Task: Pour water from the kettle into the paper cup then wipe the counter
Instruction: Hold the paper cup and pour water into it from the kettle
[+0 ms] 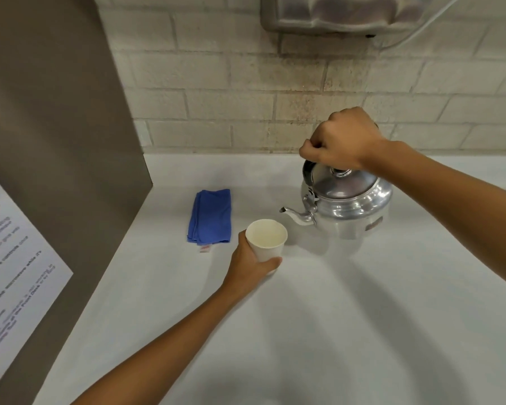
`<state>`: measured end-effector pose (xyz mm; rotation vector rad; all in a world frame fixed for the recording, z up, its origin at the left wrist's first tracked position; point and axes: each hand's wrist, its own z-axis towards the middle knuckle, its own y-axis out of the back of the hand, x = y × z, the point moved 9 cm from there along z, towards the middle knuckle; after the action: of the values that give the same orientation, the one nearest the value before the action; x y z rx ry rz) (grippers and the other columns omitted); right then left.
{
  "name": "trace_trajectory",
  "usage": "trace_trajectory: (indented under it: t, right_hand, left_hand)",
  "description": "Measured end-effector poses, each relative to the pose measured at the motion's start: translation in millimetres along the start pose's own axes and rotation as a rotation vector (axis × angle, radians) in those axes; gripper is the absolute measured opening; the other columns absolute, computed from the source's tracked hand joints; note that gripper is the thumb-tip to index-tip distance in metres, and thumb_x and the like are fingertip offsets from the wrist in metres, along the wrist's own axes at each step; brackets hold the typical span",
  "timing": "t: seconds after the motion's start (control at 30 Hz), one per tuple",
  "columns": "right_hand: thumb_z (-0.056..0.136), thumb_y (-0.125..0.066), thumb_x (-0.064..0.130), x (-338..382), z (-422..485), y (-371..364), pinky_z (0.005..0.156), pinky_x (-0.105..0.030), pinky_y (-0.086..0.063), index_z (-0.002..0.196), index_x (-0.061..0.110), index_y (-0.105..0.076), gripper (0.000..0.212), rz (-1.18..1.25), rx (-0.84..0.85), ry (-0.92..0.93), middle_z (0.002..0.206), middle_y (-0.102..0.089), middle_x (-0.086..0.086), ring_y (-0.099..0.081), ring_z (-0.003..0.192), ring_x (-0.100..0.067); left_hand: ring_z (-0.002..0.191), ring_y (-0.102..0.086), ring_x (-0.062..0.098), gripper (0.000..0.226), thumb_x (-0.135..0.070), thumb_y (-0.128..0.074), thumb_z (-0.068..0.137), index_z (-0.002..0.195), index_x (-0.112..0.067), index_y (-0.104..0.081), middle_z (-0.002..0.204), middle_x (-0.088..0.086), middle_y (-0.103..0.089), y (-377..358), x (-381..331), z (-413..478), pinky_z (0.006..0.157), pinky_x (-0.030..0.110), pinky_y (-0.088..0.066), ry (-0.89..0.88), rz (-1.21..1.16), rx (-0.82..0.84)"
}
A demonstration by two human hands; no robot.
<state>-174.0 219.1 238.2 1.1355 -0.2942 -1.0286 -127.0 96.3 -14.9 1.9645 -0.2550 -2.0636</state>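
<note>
White counter below brick wall; left hand around paper cup, right hand gripping kettle handle

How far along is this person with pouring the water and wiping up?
Just starting. The left hand holds the paper cup on the counter, and the right hand grips the handle of the kettle. The kettle sits upright, its spout beside the cup, and no water is flowing. I cannot tell whether the cup holds any water. The pouring is left, then the wiping: the blue cloth lies folded and untouched.
</note>
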Motion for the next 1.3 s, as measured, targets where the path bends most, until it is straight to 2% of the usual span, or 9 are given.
trace_trajectory:
  t: [0.13, 0.3, 0.43, 0.67, 0.8, 1.03, 1.17, 1.3]
  right_hand:
    - [0.080, -0.050, 0.020, 19, 0, 5, 0.046, -0.021, -0.013, 0.039, 0.014, -0.018, 0.052, -0.047, 0.009, 0.078, 0.036, -0.015, 0.000, -0.012, 0.036, -0.016]
    - [0.080, -0.049, 0.019, 34, 0, 8, 0.046, -0.021, -0.015, 0.040, 0.014, -0.016, 0.052, -0.074, 0.018, 0.148, 0.037, -0.014, 0.000, -0.011, 0.037, -0.015]
    - [0.079, -0.048, 0.019, 42, 1, 8, 0.047, -0.021, -0.015, 0.041, 0.013, -0.016, 0.050, -0.102, 0.027, 0.190, 0.037, -0.013, 0.000, -0.009, 0.038, -0.015]
    - [0.079, -0.046, 0.018, 46, 1, 8, 0.047, -0.020, -0.016, 0.042, 0.012, -0.019, 0.047, -0.116, 0.037, 0.219, 0.037, -0.013, 0.001, -0.010, 0.038, -0.014]
    - [0.078, -0.047, 0.017, 46, 1, 7, 0.047, -0.019, -0.013, 0.043, 0.008, -0.027, 0.041, -0.115, 0.045, 0.213, 0.038, -0.012, 0.001, -0.008, 0.039, -0.015]
    - [0.075, -0.049, 0.015, 48, 1, 8, 0.048, -0.017, -0.014, 0.042, 0.007, -0.028, 0.040, -0.119, 0.053, 0.221, 0.037, -0.009, 0.002, -0.007, 0.038, -0.014]
    - [0.076, -0.049, 0.015, 51, 3, 8, 0.047, -0.017, -0.013, 0.041, 0.008, -0.025, 0.043, -0.127, 0.058, 0.246, 0.036, -0.010, 0.002, -0.008, 0.037, -0.013]
    - [0.075, -0.050, 0.015, 52, 4, 10, 0.048, -0.017, -0.012, 0.041, 0.007, -0.028, 0.041, -0.125, 0.057, 0.251, 0.036, -0.009, 0.002, -0.007, 0.037, -0.013]
  left_hand:
    - [0.101, -0.044, 0.013, 0.079, -0.021, -0.080, 0.065, 0.124, -0.018, -0.029, 0.112, -0.006, -0.043, -1, 0, 1, 0.079, 0.024, -0.038, 0.012, -0.021, -0.004]
    - [0.100, -0.044, 0.011, 0.077, -0.020, -0.080, 0.065, 0.123, -0.021, -0.029, 0.112, -0.007, -0.043, -2, -1, 0, 0.069, 0.008, -0.036, 0.002, -0.044, 0.008]
    - [0.099, -0.044, 0.011, 0.073, -0.019, -0.079, 0.066, 0.117, -0.026, -0.028, 0.111, -0.008, -0.043, -1, -1, -1, 0.064, 0.004, -0.036, 0.001, -0.049, 0.004]
    - [0.100, -0.044, 0.012, 0.074, -0.020, -0.079, 0.066, 0.120, -0.024, -0.029, 0.112, -0.008, -0.043, -2, 1, -2, 0.067, 0.005, -0.035, -0.002, -0.054, 0.003]
    - [0.100, -0.044, 0.011, 0.076, -0.022, -0.079, 0.066, 0.123, -0.022, -0.028, 0.112, -0.008, -0.042, -2, 1, -2, 0.065, 0.004, -0.036, -0.006, -0.046, 0.002]
    - [0.100, -0.043, 0.012, 0.076, -0.023, -0.079, 0.066, 0.123, -0.023, -0.028, 0.112, -0.008, -0.041, -2, 3, -1, 0.065, 0.005, -0.035, -0.009, -0.036, -0.003]
    - [0.102, -0.043, 0.012, 0.077, -0.023, -0.079, 0.066, 0.124, -0.020, -0.028, 0.113, -0.007, -0.041, -2, 3, -1, 0.071, 0.012, -0.038, -0.005, -0.031, 0.005]
    - [0.101, -0.043, 0.011, 0.076, -0.023, -0.079, 0.067, 0.124, -0.020, -0.028, 0.113, -0.007, -0.041, -2, 1, -1, 0.062, 0.004, -0.037, -0.002, -0.031, 0.008]
